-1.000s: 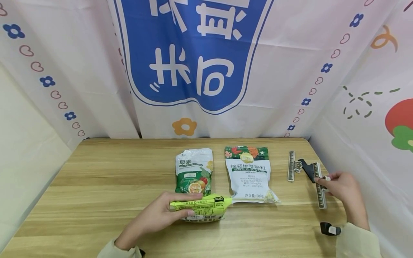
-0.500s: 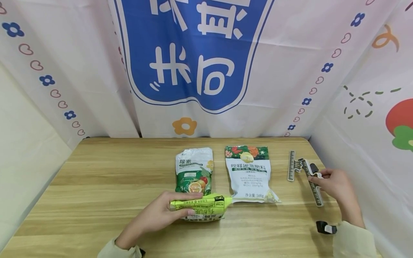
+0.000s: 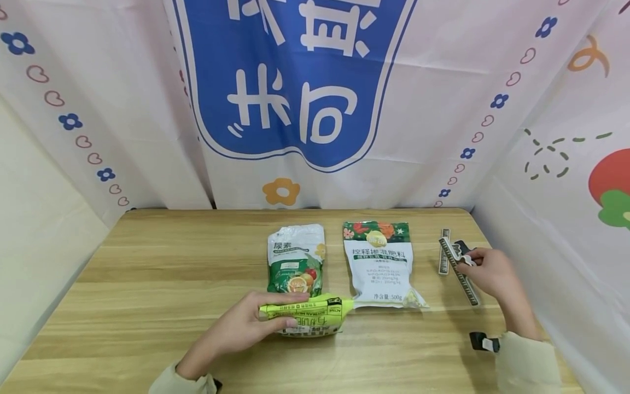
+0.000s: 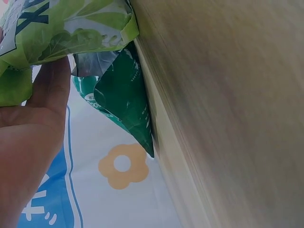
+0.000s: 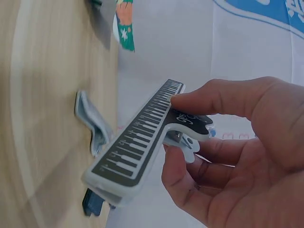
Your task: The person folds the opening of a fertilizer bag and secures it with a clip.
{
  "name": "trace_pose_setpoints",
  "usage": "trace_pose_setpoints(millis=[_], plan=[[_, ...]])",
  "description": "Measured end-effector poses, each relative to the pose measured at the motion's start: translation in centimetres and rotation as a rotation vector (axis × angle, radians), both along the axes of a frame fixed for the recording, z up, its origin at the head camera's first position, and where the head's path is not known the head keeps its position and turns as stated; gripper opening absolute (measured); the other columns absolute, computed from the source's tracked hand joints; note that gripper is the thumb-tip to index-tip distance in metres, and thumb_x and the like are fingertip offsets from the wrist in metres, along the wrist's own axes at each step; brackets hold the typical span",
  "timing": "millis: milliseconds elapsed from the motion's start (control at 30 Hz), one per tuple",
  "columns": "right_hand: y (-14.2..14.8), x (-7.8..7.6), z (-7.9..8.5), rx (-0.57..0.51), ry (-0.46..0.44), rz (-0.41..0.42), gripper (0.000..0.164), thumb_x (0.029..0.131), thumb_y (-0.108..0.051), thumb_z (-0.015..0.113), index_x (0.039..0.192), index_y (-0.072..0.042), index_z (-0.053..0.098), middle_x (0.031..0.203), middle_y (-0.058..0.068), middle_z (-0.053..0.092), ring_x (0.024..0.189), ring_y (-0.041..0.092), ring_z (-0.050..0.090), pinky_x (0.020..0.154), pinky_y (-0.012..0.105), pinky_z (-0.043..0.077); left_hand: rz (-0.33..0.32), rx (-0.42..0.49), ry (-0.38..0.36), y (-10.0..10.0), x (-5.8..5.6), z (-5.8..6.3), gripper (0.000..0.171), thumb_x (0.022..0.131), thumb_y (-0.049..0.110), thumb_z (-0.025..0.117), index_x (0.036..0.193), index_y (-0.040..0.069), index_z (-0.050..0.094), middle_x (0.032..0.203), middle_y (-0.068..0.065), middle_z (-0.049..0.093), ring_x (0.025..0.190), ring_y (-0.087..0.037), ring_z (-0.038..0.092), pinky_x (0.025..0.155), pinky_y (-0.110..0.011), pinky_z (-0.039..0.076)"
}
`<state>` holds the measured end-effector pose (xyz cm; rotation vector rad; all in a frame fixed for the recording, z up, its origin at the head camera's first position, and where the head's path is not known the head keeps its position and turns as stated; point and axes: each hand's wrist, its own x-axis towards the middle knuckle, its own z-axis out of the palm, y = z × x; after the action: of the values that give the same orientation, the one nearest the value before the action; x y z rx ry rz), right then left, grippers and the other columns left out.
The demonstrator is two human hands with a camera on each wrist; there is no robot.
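While bag [image 3: 315, 317] and clip [image 3: 466, 287] are clamped by left grip [image 3: 241, 323] and right grip [image 3: 497, 273], the tabletop's [image 3: 172, 284] right-edge clip [image 3: 443, 264] is partly hidden.

Your left sleeve [image 3: 178, 381] and right sleeve [image 3: 525, 362] were both pale beige and plain, and they ended before your bare hands [image 3: 238, 326]. Beside the right one was a black piece [image 3: 477, 340] with a whitish part [image 3: 489, 344], and beside the left, a small black bit [image 3: 217, 385].

On the wood-grain table [image 3: 157, 284] lie a urea pouch [image 3: 295, 261] and a controlled-release fertilizer bag [image 3: 380, 268]; behind the table hangs a white curtain [image 3: 443, 93] with a blue emblem [image 3: 294, 71].
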<state>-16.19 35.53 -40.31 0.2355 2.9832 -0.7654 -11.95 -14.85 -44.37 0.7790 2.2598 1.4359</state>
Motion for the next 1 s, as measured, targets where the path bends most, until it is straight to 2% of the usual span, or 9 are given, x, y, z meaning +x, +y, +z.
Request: trace_pose_setpoints(millis=[300,533,733,1000], plan=[[-2.6,0.0,0.8,-0.014,0.042,0.058,0.040,0.094,-0.018,0.075,0.118,0.013,0.068,0.090,0.015,0.069,0.080,0.022,0.058,0.067,0.032,0.045,0.003,-0.002,0.004,0.0,0.0,0.1,0.038,0.099,0.039,0.073,0.137,0.037,0.069,0.142,0.017,0.067,0.134,-0.010,0.061,0.108,-0.017,0.046],[-3.9,0.1,1.2,-0.035,0.058,0.084,0.048,0.095,-0.021,0.075,0.126,0.015,0.065,0.105,0.025,0.072,0.094,0.031,0.067,0.073,0.035,0.052,0.000,-0.002,0.002,0.0,0.0,0.1,0.038,0.099,0.039,0.073,0.137,0.037,0.069,0.142,0.017,0.067,0.134,-0.010,0.061,0.107,-0.017,0.046],[-4.7,0.3,1.5,-0.037,0.084,0.107,0.043,0.095,-0.022,0.075,0.123,0.010,0.067,0.102,0.019,0.071,0.091,0.027,0.063,0.074,0.033,0.049,0.000,0.001,-0.012,-0.1,0.0,0.2,0.038,0.099,0.039,0.073,0.137,0.037,0.069,0.142,0.017,0.067,0.133,-0.009,0.061,0.107,-0.016,0.046],[-5.7,0.5,1.9,-0.023,0.109,0.133,0.046,0.095,-0.024,0.077,0.126,0.008,0.068,0.104,0.019,0.071,0.092,0.027,0.063,0.073,0.034,0.048,0.008,0.004,-0.019,-0.1,0.1,0.1,0.038,0.098,0.039,0.073,0.137,0.037,0.069,0.142,0.017,0.067,0.134,-0.009,0.061,0.108,-0.016,0.045]])
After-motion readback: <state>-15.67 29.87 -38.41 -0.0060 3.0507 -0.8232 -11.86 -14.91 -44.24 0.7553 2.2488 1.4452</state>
